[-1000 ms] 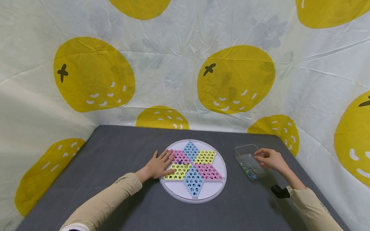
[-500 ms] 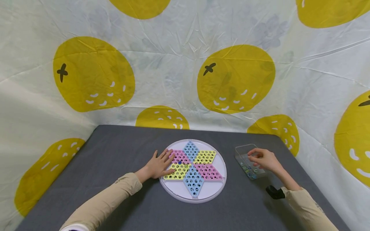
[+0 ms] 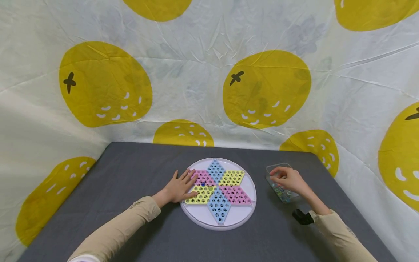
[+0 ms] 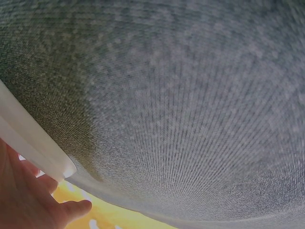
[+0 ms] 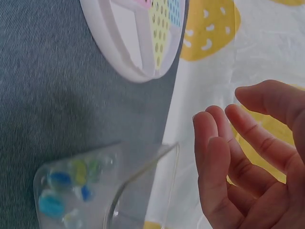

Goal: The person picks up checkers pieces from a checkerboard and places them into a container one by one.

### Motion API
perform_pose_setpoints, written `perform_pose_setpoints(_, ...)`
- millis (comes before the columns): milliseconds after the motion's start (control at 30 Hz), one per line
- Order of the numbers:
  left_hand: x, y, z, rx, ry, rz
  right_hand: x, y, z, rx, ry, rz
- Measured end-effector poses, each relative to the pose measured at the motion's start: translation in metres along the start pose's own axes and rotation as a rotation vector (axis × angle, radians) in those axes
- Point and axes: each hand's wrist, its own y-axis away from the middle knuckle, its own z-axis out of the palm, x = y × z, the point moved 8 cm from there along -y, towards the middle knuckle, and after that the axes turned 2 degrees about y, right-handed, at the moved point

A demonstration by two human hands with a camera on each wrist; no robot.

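A round white Chinese checkers board (image 3: pixel 240 214) with a star of pink, yellow and blue sections lies on the table. My left hand (image 3: pixel 180 187) rests on its left edge, fingers straight and spread. A dark blue marble (image 3: pixel 203 184) and a yellowish marble (image 3: pixel 210 188) sit in holes just right of its fingertips. Farther right, my right hand (image 3: pixel 289 180) hovers above a clear plastic box (image 5: pixel 125 186). Its fingers are loosely bent, and the right wrist view shows nothing between them. Several glass marbles (image 5: pixel 80 171), blue, yellow and green, lie in the box, partly covered by the hand in the head view.
A dark grey cloth (image 3: pixel 147 163) covers the table, including the stretch between board and box. White curtains (image 3: pixel 193 83) with large yellow fruit prints enclose the back and sides. A black wrist device (image 3: pixel 302 217) hangs below the right cuff.
My right hand has moved left across the box, from its right side to above its middle and left part. The left hand and the board have stayed put.
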Motion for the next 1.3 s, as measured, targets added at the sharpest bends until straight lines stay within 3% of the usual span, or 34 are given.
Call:
perform_pose_setpoints(600,-0.001,0.001,0.004,0.007,0.004,0.001,-0.026,-0.02,0.038,-0.05,-0.04,-0.023)
perform_pose_setpoints(1300,-0.003,-0.002,0.005,-0.017,0.028,-0.01,-0.062,-0.038,0.072,-0.101,-0.071,-0.145)
